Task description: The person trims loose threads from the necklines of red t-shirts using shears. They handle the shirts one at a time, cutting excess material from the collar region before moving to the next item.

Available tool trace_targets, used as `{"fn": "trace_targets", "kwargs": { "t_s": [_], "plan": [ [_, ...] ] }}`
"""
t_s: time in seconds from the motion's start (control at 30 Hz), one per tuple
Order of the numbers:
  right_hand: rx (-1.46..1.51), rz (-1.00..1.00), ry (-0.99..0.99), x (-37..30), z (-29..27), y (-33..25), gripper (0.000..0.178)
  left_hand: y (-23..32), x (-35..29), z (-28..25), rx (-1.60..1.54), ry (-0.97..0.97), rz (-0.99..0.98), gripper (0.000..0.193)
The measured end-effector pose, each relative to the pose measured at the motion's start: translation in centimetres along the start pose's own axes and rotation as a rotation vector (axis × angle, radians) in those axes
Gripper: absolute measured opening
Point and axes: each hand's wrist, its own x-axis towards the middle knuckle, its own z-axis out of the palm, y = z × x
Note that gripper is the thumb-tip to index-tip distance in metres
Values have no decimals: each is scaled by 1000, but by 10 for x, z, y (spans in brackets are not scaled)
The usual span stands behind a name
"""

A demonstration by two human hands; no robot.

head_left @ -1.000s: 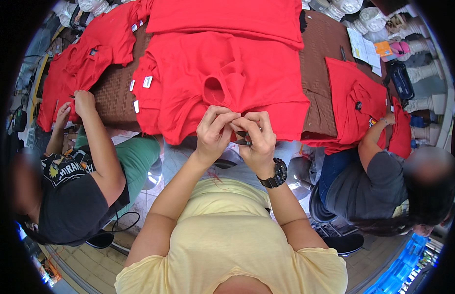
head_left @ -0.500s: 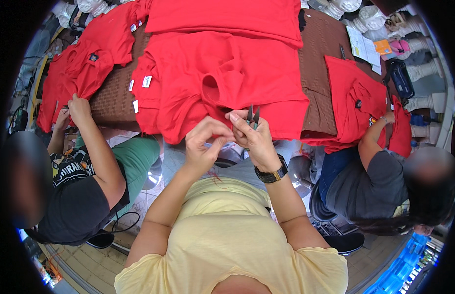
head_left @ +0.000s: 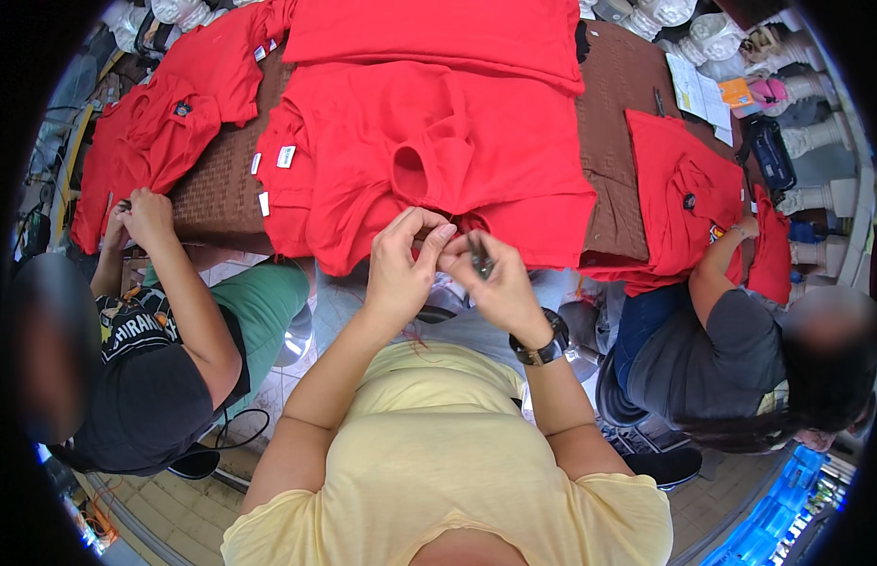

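Note:
In front of me a red shirt [head_left: 363,141] lies spread over the table, a round opening in it and its near edge at my hands. My left hand [head_left: 405,259] is closed in a pinch at that edge; what sits between its fingertips is too small to make out. Close beside it, fingertips nearly touching the left ones, my right hand [head_left: 500,292] is closed around small dark thread snips [head_left: 479,255]. The snips are blurred and partly covered by the fingers. A few loose red threads [head_left: 417,338] rest on my lap.
Another red shirt [head_left: 438,33] lies beyond mine on the brown table cover [head_left: 608,203]. Co-workers sit at both sides, handling a red shirt at the left [head_left: 160,132] and one at the right [head_left: 679,179]. Papers [head_left: 698,92] and a dark pouch [head_left: 771,154] lie at the far right.
The right hand has turned, so the snips' blades no longer point up and away. My left hand has shifted slightly right and up, its fingertips now higher against the shirt's edge.

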Motion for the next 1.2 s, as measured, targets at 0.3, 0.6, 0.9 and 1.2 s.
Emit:
{"fn": "trace_targets", "kwargs": {
  "t_s": [0.3, 0.6, 0.9, 1.2],
  "plan": [
    [495, 446, -200, 15, -10, 3, 48, 5, 1, -4, 306, 102, 424, 5],
    [568, 399, -149, 22, -6, 8, 45, 6, 0, -5, 339, 87, 456, 4],
    [389, 227, 64, 13, -21, -29, 33, 21, -10, -47, 501, -61, 290, 34],
    [-291, -214, 192, 41, 4, -2, 20, -23, 31, -14, 314, 122, 524, 23]
  ]
}}
